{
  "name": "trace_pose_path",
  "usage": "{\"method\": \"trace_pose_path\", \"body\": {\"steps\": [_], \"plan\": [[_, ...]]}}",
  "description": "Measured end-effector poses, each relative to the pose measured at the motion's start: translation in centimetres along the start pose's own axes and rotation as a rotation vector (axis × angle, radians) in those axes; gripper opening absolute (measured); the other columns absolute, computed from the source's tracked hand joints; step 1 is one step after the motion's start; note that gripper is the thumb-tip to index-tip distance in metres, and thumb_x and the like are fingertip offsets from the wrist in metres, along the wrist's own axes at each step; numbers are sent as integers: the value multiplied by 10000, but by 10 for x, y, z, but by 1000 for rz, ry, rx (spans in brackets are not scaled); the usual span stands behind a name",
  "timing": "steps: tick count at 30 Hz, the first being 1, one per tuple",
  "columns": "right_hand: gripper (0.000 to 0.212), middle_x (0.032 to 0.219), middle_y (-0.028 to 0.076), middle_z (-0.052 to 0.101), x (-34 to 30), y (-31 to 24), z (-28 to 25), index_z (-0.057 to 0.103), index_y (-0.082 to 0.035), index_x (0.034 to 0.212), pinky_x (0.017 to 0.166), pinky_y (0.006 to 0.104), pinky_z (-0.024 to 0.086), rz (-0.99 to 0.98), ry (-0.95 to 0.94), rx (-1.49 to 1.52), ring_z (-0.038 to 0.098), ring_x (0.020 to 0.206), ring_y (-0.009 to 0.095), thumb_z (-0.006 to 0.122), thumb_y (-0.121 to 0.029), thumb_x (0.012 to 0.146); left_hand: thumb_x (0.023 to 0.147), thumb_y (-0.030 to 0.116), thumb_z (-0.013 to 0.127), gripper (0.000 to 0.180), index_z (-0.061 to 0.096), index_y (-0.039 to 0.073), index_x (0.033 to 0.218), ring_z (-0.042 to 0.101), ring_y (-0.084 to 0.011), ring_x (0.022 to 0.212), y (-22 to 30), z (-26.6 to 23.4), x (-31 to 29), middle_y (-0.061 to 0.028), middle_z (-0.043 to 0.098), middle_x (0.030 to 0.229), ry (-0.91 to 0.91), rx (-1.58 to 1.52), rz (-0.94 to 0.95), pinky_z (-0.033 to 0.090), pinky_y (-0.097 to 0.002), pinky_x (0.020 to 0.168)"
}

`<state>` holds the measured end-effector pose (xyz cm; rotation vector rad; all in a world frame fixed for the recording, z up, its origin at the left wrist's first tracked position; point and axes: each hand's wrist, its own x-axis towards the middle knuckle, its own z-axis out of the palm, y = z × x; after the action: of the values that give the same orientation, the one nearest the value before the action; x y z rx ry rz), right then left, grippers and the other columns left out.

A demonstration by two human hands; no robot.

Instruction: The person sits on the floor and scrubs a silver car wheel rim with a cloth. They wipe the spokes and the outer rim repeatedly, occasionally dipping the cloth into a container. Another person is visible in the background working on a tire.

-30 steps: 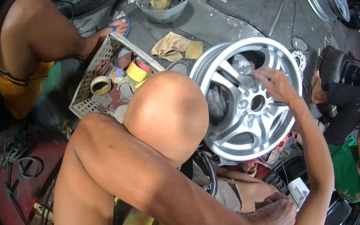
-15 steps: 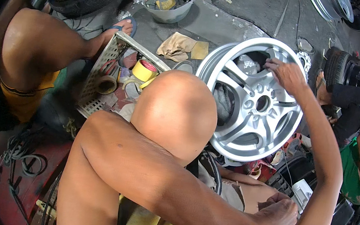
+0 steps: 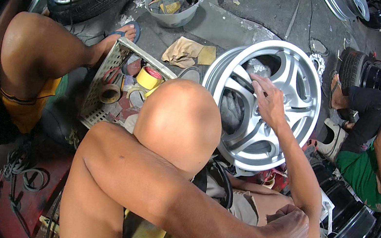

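Note:
A silver alloy wheel rim point(image 3: 306, 72) with several double spokes leans beyond my raised knee. Over its face, my right hand point(image 3: 269, 101) has its fingers stretched out, the tips at the upper left spokes. Whether they press on the metal or hover just above it, I cannot tell. My left arm crosses over my thigh, and my left hand point(image 3: 286, 227) is curled into a fist beside my right forearm. Its palm side is hidden, so anything inside cannot be seen. Through a lower left gap of the rim shows a dark grey cloth-like thing point(image 3: 232, 111).
Left of my knee stands a pale plastic crate point(image 3: 104, 74) holding a yellow tape roll point(image 3: 149, 78) and sandpaper scraps. A grey bucket point(image 3: 186, 18) and a tan cloth point(image 3: 181, 51) lie beyond. Another person in a green shirt point(image 3: 365, 170) works at right, near stacked black wheels point(image 3: 357, 223).
My right hand has moved left across the rim's face, from its upper right part to the upper left spokes, and its fingers have straightened. My left fist stays nearly still.

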<state>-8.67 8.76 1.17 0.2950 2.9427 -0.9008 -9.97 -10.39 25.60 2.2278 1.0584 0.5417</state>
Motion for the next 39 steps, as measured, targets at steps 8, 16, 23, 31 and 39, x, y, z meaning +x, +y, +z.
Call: {"method": "trace_pose_path", "body": {"steps": [8,16,23,31,39], "plan": [[418,1515,-32,532,72,82,-85,572,-169,1446,726,352,590,-184,-414,-1037,729,876,214,551,-232,1033,813,278,744,215,778,89,910,654,-175,635,-1,1,4,-12,690,751,28,-24,-42,433,-337,512],[398,1372,91,632,-14,36,-28,653,-132,1386,921,398,571,-86,-14,-260,702,1070,300,614,-106,990,812,222,754,245,793,66,997,705,-216,747,4,3,-10,-10,728,832,124,-6,-44,523,-376,610],[326,1155,193,719,31,-27,31,699,-34,1271,934,400,518,48,108,119,694,1074,341,557,-211,1037,852,199,698,174,792,53,869,626,-174,647,5,4,0,-21,676,676,-70,38,4,455,-347,538],[309,1182,191,718,39,-16,-7,746,-68,1184,924,423,530,210,-163,86,693,1051,377,557,-241,1012,842,218,721,166,771,60,854,627,-162,730,-10,20,1,-33,690,833,312,46,-73,471,-299,625],[293,1056,195,723,44,-11,-2,766,-77,1150,893,458,521,145,-105,89,687,938,397,595,-260,999,792,142,766,94,755,63,841,709,-195,811,-50,34,-10,-87,719,866,207,91,-254,555,-294,624]]}}
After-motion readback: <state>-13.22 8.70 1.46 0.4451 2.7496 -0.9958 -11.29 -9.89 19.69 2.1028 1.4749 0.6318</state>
